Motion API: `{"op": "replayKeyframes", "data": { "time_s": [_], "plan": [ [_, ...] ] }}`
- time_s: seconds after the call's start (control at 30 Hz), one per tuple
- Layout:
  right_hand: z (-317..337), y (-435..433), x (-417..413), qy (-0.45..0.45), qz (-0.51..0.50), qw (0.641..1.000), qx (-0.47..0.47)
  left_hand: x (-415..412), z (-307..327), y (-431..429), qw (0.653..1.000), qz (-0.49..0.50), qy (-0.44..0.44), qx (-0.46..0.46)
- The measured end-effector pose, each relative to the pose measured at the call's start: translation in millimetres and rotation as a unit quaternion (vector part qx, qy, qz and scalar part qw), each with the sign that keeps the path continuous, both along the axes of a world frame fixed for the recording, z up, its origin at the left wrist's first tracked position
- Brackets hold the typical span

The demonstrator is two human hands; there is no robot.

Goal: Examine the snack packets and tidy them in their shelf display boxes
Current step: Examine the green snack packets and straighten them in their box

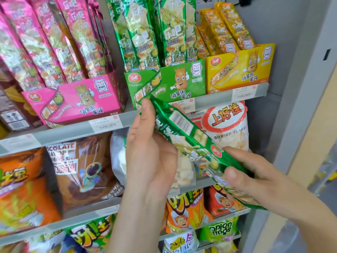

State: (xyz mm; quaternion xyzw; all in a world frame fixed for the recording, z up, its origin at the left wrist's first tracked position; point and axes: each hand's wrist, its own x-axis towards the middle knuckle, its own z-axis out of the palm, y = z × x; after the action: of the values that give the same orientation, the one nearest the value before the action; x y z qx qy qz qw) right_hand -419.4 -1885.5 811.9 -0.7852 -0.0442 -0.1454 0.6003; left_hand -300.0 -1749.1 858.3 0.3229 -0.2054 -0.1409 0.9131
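Before the green display box (165, 83), both hands (151, 157) (255, 179) grip a green packet (184, 136).

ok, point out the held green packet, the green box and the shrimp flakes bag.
green packet (189, 139): head view, mid-length, below the barcode.
green box (175, 83): head view, front panel, on the mascot.
shrimp flakes bag (226, 117): head view, red logo.
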Motion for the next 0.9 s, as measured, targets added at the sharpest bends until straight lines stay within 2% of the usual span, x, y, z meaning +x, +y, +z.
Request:
{"op": "replayKeyframes", "data": {
  "time_s": [0.1,0.23,0.33,0.43,0.6,0.9],
  "plan": [
    [-6.1,-0.7,-1.8,0.044,0.032,0.997,0.048,2.7,0.2,4.7,0.999,0.013,-0.035,0.011],
    [-9.3,11.6,-2.6,0.009,0.012,0.998,0.058,-0.1,-4.2,7.1,0.984,0.088,-0.123,0.09],
    [-12.8,18.2,-2.0,-0.005,-0.009,0.998,0.054,2.8,-12.8,8.4,0.981,0.124,-0.1,0.115],
    [-15.7,23.5,-1.5,-0.009,-0.056,0.998,0.023,2.8,-19.1,9.0,0.981,0.121,-0.072,0.131],
    [-14.9,32.7,-1.5,-0.012,-0.094,0.995,0.003,2.9,-21.1,11.8,0.974,0.122,-0.136,0.137],
    [-13.5,38.2,5.4,-0.043,-0.133,0.989,-0.041,-9.1,-39.8,10.8,0.973,0.054,-0.156,0.164]
  ]
}}
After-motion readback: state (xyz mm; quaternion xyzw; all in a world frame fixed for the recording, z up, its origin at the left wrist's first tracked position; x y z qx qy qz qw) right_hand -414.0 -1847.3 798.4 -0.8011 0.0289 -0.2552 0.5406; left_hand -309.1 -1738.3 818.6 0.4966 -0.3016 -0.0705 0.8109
